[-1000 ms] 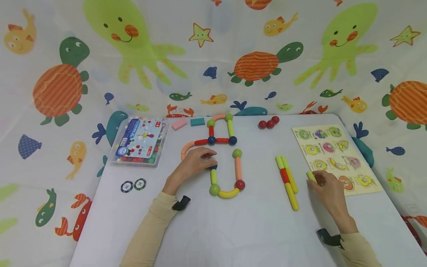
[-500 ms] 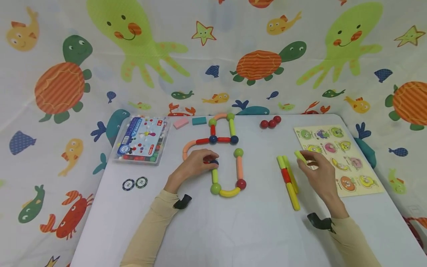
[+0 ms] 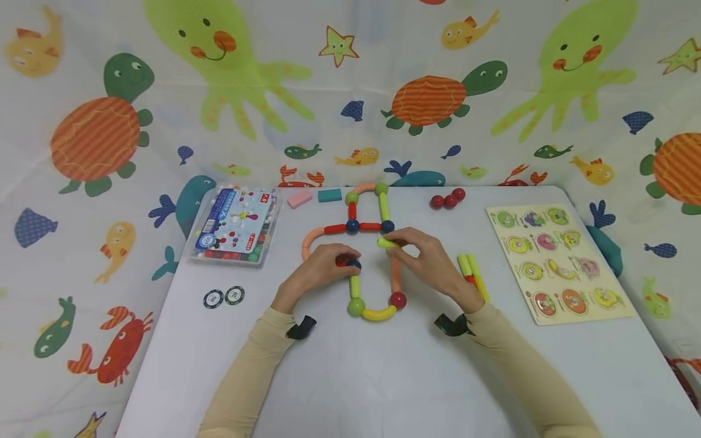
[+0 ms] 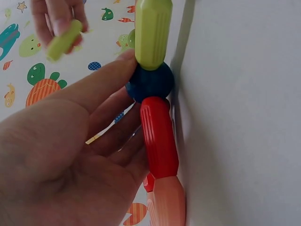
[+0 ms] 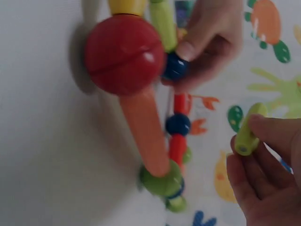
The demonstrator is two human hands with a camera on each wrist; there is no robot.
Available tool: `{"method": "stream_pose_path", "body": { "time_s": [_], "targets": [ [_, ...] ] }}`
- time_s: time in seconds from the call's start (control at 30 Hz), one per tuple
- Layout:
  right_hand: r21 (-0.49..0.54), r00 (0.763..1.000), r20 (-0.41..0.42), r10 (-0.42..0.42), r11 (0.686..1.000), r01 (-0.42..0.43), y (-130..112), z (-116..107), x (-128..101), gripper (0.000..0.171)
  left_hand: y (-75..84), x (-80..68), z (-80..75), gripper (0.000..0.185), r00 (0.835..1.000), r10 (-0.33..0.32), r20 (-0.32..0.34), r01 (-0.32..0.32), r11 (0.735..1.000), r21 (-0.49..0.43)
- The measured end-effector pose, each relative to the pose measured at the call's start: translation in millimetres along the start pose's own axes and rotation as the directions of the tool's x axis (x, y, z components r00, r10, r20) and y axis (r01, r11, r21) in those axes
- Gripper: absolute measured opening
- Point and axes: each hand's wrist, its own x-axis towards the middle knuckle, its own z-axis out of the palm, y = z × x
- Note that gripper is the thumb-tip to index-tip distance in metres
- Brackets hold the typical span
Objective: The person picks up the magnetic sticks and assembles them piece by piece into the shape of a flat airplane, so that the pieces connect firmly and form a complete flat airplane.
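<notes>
A: What is hidden or hard to make out?

B: In the head view the green ball at the top of the peach rod [image 3: 395,277] is covered by the right hand [image 3: 432,264], and the red rod and blue ball [image 3: 353,264] are largely covered by the left hand [image 3: 323,267]. The yellow-green sticks [image 3: 472,267] beside the right wrist are partly hidden by it. The right-wrist view is blurred. The puzzle board [image 3: 558,261] pictures are too small to be named.

A: How are the hands shown?

B: A short lime rod [image 3: 386,243] is pinched by the right fingers; in the right-wrist view it [image 5: 249,129] is seen end-on between thumb and fingers. The blue ball [image 4: 150,82] and red rod [image 4: 159,136] are held by the left thumb and curled fingers against the table [image 3: 383,377].

A: Where is the lime rod relative to the hands?

B: It is held just above the gap between the blue ball under the left hand and the peach rod, pointing toward the left hand, and near it but apart. In the left-wrist view it [image 4: 63,40] is seen beyond the left thumb, clear of the chain. The chain of rods and balls continues downward to the green ball [image 3: 355,306], yellow curve [image 3: 380,314] and red ball [image 3: 398,299].

A: Can any writing be read?

B: A printed label is carried by the clear box [image 3: 235,226], but its text cannot be read. The markings on the two round chips [image 3: 223,297] are likewise illegible.
</notes>
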Motion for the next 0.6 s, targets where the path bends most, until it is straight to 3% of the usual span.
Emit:
{"method": "stream_pose_path", "body": {
  "time_s": [0.13,0.3,0.6],
  "targets": [
    [-0.036,0.991,0.131,-0.026,0.999,0.031,4.2,22.3,6.1,0.035,-1.3,1.2,1.7,0.04,1.0,0.017,0.004,-0.017,1.0,0.003],
    [-0.097,0.975,0.224,0.009,0.995,0.013,6.8,36.1,4.8,0.033,-3.2,2.0,3.1,0.039,1.0,0.028,-0.002,-0.028,0.999,0.016],
    [-0.211,0.957,0.289,0.033,0.977,0.03,7.9,46.0,2.6,0.032,-3.8,1.5,0.8,0.04,0.999,0.048,-0.012,-0.048,0.999,0.025]
  ]
}}
